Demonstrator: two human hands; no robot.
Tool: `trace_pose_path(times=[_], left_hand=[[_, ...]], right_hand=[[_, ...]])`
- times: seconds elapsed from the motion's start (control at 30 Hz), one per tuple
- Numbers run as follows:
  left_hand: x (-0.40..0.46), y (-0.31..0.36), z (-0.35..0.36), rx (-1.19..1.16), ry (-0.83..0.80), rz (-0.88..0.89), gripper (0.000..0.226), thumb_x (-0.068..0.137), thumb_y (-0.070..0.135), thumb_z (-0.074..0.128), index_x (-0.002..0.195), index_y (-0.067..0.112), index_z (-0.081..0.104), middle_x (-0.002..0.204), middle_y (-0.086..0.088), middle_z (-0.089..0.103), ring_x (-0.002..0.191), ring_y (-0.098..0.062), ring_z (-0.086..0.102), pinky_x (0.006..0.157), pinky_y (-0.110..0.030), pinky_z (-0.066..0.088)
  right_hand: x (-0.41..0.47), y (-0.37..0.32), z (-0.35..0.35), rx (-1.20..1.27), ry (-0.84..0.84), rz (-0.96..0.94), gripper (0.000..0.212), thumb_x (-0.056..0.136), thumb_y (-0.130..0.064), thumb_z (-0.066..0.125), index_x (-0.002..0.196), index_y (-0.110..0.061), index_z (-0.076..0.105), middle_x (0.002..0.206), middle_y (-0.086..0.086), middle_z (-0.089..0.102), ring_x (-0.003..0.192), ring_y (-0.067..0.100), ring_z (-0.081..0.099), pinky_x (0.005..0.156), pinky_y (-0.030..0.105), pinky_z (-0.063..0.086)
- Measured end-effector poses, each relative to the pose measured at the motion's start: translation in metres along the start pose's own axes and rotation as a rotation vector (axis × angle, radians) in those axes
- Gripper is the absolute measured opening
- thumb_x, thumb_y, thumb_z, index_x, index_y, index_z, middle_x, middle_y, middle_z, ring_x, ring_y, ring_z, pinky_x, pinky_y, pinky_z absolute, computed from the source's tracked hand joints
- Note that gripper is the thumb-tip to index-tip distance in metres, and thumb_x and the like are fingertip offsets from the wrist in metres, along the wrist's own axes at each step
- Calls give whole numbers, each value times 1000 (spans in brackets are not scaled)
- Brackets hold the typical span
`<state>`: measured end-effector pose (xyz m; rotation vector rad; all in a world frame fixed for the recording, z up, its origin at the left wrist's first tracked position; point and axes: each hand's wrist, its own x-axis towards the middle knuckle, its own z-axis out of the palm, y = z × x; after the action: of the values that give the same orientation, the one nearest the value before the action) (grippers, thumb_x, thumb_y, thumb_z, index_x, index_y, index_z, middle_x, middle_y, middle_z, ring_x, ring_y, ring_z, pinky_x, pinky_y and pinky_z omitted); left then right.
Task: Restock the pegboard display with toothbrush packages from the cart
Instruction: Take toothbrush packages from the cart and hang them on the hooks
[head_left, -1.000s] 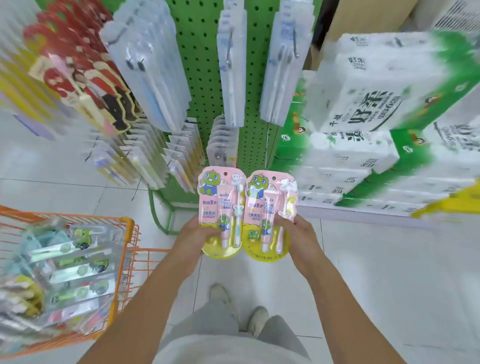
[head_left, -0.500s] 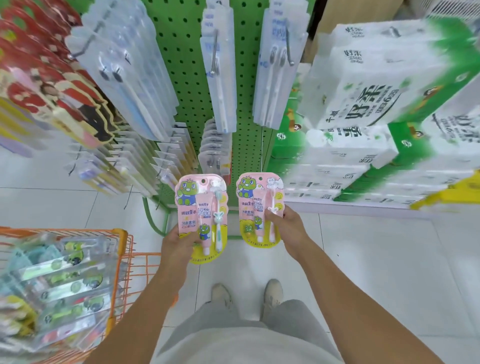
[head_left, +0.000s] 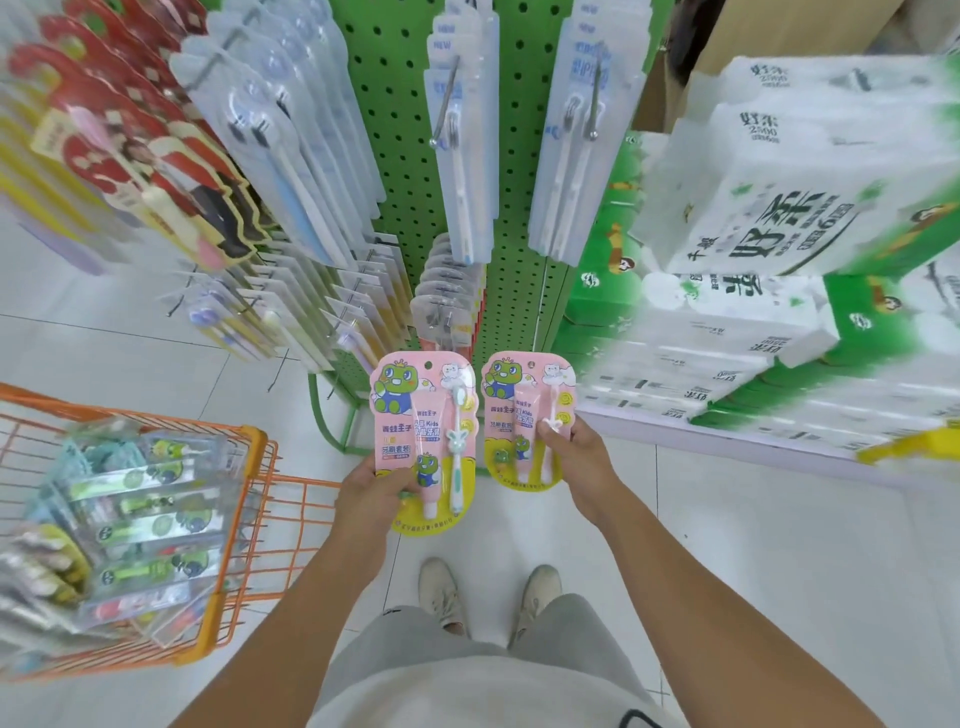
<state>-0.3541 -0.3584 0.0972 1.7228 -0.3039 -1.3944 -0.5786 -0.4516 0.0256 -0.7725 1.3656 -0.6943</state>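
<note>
Your left hand (head_left: 371, 493) pinches 1 pink pack (head_left: 422, 415) by its lower edge; your right hand (head_left: 576, 457) grips a 2nd pack (head_left: 524, 405) just beside it, both upright before the green pegboard (head_left: 395, 130). The orange cart (head_left: 249, 467) sits left.

Bright, even light; blurred, warped edges

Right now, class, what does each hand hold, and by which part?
Each holds a pink kids' toothbrush package: left hand grips the left package at its lower left edge; right hand pinches the right package at its right side.
</note>
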Motion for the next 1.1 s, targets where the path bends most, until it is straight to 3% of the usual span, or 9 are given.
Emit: trace_pose_path(times=[0.13, 0.3, 0.47, 0.53, 0.63, 0.8, 0.87, 1.0, 1.1], left_hand=[[-2, 3, 6, 7, -25, 4, 51, 58, 1, 67, 107, 15, 74, 104, -6, 77, 109, -34, 68, 106, -55, 46], [-6, 7, 15, 21, -55, 34, 46, 74, -15, 57, 108, 12, 72, 103, -6, 77, 108, -35, 68, 102, -50, 50], [-1, 4, 28, 15, -87, 32, 55, 54, 1, 66, 107, 13, 74, 106, -8, 77, 111, -37, 66, 106, -55, 47], [4, 1, 34, 15, -95, 31, 51, 59, -2, 65, 108, 12, 74, 107, -9, 77, 113, -38, 65, 106, -55, 46], [12, -2, 43, 29, -103, 24, 45, 72, -14, 57, 108, 10, 73, 107, -9, 76, 112, -38, 66, 103, -52, 48], [23, -3, 57, 105, -218, -36, 53, 55, 0, 62, 106, 7, 74, 107, -16, 75, 98, -35, 69, 89, -45, 53], [28, -7, 61, 170, -258, -54, 50, 53, 0, 63, 101, 5, 75, 105, -19, 75, 92, -32, 67, 83, -43, 53], [38, -12, 68, 254, -215, -19, 31, 73, 3, 71, 102, 14, 75, 101, -7, 78, 101, -28, 71, 98, -46, 54], [46, -13, 74, 276, -157, 16, 23, 81, 14, 71, 104, 13, 71, 98, -5, 78, 101, -28, 72, 98, -51, 53]], right_hand=[[32, -20, 2, -78, 46, 30, 18, 96, -28, 66, 113, -21, 70, 114, 4, 74, 108, 25, 69, 100, 44, 53], [74, -67, 0, -98, 145, 62, 47, 96, -32, 69, 134, -7, 58, 117, 1, 62, 114, 23, 59, 100, 40, 46], [87, -80, -15, -49, 304, 220, 73, 83, -53, 77, 131, -3, 55, 106, 8, 61, 99, 25, 61, 81, 35, 49], [75, -70, -21, 3, 335, 257, 65, 84, -49, 77, 123, -1, 58, 92, 9, 52, 91, 25, 55, 89, 36, 54], [36, -49, -19, 12, 284, 172, 36, 96, -36, 66, 101, 0, 64, 89, 4, 58, 103, 24, 63, 104, 46, 51], [-48, -39, -2, 145, -251, -4, 24, 98, -18, 62, 120, -9, 65, 109, 6, 75, 100, 25, 72, 84, 34, 59], [-51, -34, -1, 109, -251, -74, 25, 96, -8, 63, 122, -7, 65, 110, 11, 76, 94, 23, 73, 82, 39, 59], [-34, -16, -8, 24, -134, -120, 23, 97, -6, 64, 118, -10, 71, 110, 13, 76, 100, 29, 73, 89, 46, 58], [-22, -6, -12, 29, -73, -102, 20, 96, -9, 66, 115, -12, 73, 110, 14, 76, 102, 34, 72, 92, 55, 57]])
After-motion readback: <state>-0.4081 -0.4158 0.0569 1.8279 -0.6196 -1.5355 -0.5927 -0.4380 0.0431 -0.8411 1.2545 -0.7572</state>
